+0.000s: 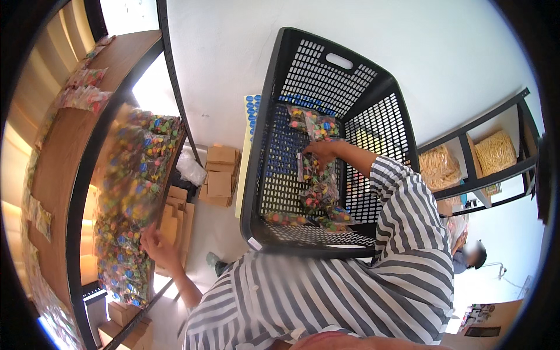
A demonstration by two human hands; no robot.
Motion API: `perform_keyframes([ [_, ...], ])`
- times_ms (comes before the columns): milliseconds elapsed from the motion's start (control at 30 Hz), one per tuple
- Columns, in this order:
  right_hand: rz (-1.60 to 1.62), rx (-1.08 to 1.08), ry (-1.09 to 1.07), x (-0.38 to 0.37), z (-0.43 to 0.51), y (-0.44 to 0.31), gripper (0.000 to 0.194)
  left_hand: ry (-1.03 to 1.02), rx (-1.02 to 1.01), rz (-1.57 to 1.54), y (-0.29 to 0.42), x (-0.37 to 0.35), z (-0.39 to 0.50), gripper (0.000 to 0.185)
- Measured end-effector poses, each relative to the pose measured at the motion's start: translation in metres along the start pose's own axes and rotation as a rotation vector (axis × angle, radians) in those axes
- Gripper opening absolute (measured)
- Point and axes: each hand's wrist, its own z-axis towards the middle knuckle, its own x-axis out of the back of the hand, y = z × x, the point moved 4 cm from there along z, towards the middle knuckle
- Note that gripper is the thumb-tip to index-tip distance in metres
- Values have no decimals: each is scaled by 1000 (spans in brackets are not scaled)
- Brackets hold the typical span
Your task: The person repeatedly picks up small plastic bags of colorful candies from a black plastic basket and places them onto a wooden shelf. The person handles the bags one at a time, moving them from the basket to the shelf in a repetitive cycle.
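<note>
My right hand point(326, 151) reaches down into a large black perforated plastic crate point(407, 127). Its fingers are at a clear zip bag of colourful sweets point(313, 168); whether they grip it cannot be made out. More such bags point(321, 197) lie in a loose row along the crate's floor, some at its near end. On the left, my left hand point(157, 247) is at the edge of a shelf level, fingers apart and holding nothing. Beside it, many similar sweet bags point(131, 245) with blue round labels are piled on that level, partly blurred.
The upper wooden shelf board point(65, 162) carries other small bags point(85, 98). Cardboard boxes point(218, 183) stand on the floor beyond the left rack. Sheets of blue round stickers point(251, 113) lie beside and beneath the crate. A right-hand rack holds big snack bags point(439, 168). Another person point(468, 258) is farther right.
</note>
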Motion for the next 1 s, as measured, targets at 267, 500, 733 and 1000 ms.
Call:
perform_keyframes([
  [267,46,-44,-87,-11,16,17,99,-4,201,-1,-3,27,-15,22],
  [500,17,11,232,68,-43,5,59,-33,-14,-11,22,28,9,23],
  [733,129,172,979,154,-218,-86,48,-136,-46,-452,70,28,20,22],
  [1000,75,571,1341,113,-368,-259,35,-739,-42,-922,133,43,31,36],
])
